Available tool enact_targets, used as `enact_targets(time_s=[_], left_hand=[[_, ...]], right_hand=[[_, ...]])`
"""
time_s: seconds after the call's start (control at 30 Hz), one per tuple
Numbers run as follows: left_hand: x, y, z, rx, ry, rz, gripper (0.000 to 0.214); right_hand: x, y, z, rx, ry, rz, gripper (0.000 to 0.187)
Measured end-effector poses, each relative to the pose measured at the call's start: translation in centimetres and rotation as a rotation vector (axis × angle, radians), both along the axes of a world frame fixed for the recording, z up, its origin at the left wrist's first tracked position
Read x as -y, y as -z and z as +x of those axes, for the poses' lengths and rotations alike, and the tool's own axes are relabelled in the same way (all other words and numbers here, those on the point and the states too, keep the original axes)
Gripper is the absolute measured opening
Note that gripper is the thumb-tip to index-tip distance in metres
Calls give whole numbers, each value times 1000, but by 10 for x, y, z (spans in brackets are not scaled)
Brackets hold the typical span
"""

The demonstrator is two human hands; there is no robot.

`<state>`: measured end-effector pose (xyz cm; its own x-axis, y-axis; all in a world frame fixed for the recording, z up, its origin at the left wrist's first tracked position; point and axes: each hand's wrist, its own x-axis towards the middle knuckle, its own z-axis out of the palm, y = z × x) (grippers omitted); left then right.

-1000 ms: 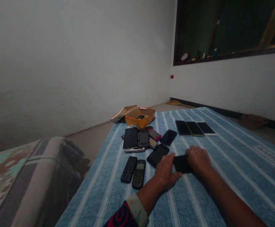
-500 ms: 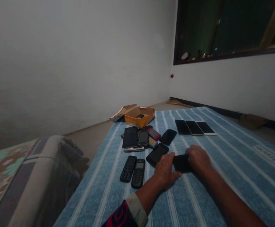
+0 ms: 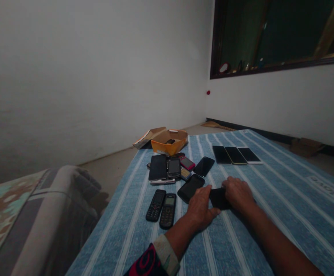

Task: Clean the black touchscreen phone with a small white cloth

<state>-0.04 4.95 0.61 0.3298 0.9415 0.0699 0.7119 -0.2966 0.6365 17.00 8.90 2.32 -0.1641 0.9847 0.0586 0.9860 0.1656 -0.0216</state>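
Observation:
Between my two hands a black smartphone (image 3: 218, 199) lies low over the striped cloth. My left hand (image 3: 200, 207) grips its left end, thumb at the near edge and fingers at the far edge. Over the right end curls my right hand (image 3: 239, 194), its fingertips partly hidden. Just beyond my left hand is a dark phone (image 3: 190, 188), and past that another black smartphone (image 3: 204, 166). Two keypad phones, a black one (image 3: 156, 205) and one with a pale screen (image 3: 168, 211), lie side by side to the left.
A pile of phones (image 3: 158, 167) sits in front of an open orange box (image 3: 167, 148). Three smartphones (image 3: 236, 155) lie in a row at the far right. Blue striped cloth (image 3: 287, 195) covers the surface. A blanket-covered piece (image 3: 66, 199) stands at the left.
My right hand has shifted slightly left over the black smartphone, covering more of it. The left hand and the other phones stay in place.

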Motion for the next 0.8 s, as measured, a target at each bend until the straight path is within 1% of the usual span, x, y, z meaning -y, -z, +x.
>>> enact_targets(time_s=[0.17, 0.3, 0.47, 0.63, 0.7, 0.77, 0.8], left_hand=[[0, -1, -1, -6, 10, -5, 82], [-1, 2, -1, 6, 0, -1, 82], [-1, 5, -2, 11, 21, 17, 82], [-2, 8, -3, 0, 28, 25, 81], [-2, 9, -3, -1, 25, 25, 81], [-3, 8, -2, 3, 12, 17, 81], [-4, 8, -1, 7, 2, 13, 82]], right_hand=[[-7, -2, 22, 32, 154, -51, 35], [-10, -1, 30, 5, 208, -64, 35], [-11, 1, 31, 10, 226, -65, 32], [-10, -3, 36, 16, 263, -86, 34], [-8, -4, 34, 29, 279, -72, 34], [-5, -4, 27, 43, 236, -23, 33], [-3, -3, 21, 41, 186, 9, 33]])
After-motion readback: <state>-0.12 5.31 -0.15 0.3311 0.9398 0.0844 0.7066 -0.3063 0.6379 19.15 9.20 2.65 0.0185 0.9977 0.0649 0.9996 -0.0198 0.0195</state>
